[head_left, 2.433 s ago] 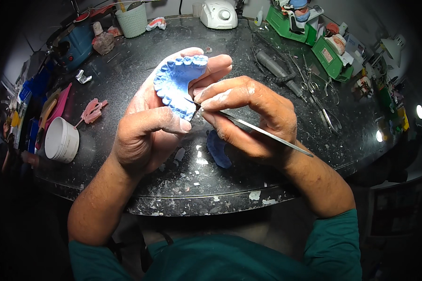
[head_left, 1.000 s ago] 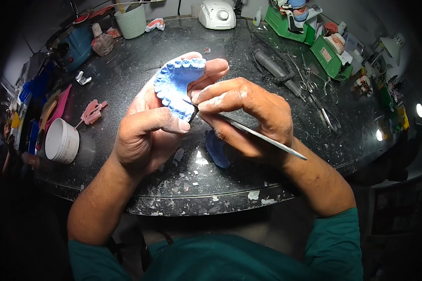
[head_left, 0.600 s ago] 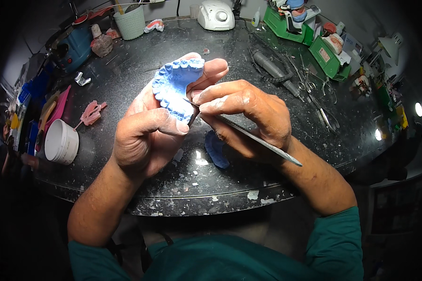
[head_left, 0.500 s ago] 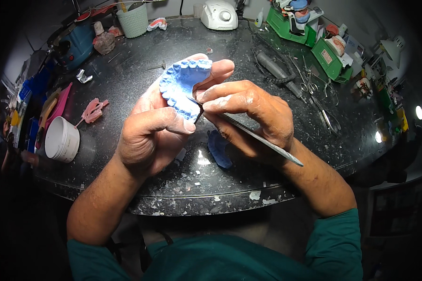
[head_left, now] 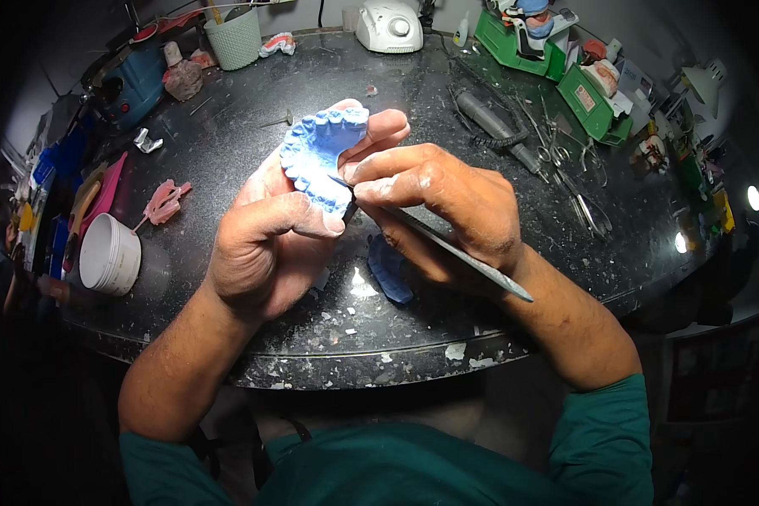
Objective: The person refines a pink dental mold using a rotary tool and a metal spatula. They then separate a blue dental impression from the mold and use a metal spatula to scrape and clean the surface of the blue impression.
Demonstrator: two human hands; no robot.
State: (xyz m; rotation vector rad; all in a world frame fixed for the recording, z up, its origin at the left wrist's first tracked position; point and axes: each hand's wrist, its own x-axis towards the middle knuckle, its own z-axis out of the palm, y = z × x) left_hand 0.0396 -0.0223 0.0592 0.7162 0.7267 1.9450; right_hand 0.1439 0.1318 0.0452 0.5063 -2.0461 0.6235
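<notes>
My left hand grips a blue plaster dental cast from below and behind, its thumb pressed on the near end of the arch. The row of teeth faces up and to the left. Pinched in my right hand is a slim grey metal carving tool, whose tip meets the inner edge of the cast; the fingers partly hide that tip. White dust coats the fingers of both hands. Below them on the dark bench lies a second blue dental cast, partly covered by my right hand.
A white tub and a pink piece stand at the left. Scissors and tweezers lie right, beside a grey handpiece. Green bins and a white control box line the back. Plaster chips litter the bench's front edge.
Both hands, with the cast and the carving tool, have shifted slightly left. The tool's tip stays at the cast's inner edge, and the grips look the same.
</notes>
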